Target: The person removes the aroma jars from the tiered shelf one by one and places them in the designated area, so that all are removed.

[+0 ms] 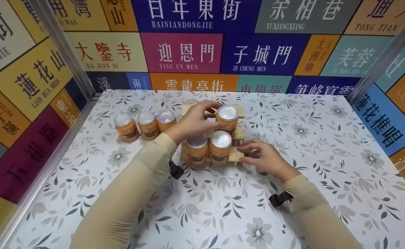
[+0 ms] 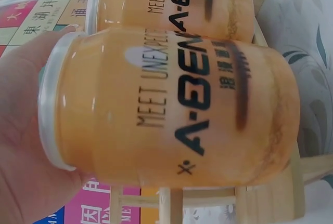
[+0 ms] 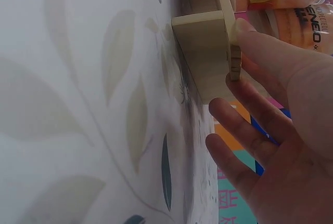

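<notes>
A small stepped wooden rack [image 1: 235, 155] holds orange cans with silver lids. Two of them, the left front can [image 1: 196, 150] and the right front can [image 1: 220, 148], stand side by side on the lowest step. My left hand [image 1: 200, 119] reaches over these and grips another can [image 1: 228, 116] higher up, its thumb against the near left side. In the left wrist view a printed front can [image 2: 177, 109] hides most of that grip. At the rack's right end, my right hand [image 1: 266, 157] pinches the tip of the lowest step [image 3: 234, 52] between thumb and forefinger; the other fingers stay extended.
Left of the rack three more cans stand in a row: an outer can [image 1: 127, 128], a middle can [image 1: 148, 126] and an inner can [image 1: 166, 119] near my left forearm. A floral cloth [image 1: 223, 214] covers the table. Colourful sign panels [image 1: 185, 52] wall the back and sides.
</notes>
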`<state>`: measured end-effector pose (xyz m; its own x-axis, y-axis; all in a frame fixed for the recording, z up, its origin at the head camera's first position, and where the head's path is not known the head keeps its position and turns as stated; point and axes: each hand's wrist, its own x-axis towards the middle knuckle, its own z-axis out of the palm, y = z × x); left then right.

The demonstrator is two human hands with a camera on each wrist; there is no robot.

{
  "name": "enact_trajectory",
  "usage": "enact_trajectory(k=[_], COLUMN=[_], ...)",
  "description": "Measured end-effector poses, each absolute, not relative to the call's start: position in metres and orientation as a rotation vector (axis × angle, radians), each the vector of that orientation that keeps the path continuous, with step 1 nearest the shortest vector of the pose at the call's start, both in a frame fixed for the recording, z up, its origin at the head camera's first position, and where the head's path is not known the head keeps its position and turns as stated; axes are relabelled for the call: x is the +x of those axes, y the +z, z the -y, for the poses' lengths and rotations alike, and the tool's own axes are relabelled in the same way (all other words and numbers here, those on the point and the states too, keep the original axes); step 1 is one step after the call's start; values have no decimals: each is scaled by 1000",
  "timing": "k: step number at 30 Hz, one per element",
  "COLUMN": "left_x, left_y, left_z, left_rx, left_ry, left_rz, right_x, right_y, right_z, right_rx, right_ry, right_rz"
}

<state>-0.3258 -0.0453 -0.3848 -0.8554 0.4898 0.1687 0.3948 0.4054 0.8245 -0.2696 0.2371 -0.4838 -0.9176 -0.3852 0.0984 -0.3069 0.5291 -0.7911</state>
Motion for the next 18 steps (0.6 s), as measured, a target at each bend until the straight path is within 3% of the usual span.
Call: enact_trajectory(k=[18], left_x=[-331], left_y=[-392], left_z=[38], left_rx=[725], left_ry=[1562], left_rz=[-2494], right_x=[-269], right_y=[-484], right_z=[-238], right_rx=[-614], right_ry=[-1352], right_rz=[-2673])
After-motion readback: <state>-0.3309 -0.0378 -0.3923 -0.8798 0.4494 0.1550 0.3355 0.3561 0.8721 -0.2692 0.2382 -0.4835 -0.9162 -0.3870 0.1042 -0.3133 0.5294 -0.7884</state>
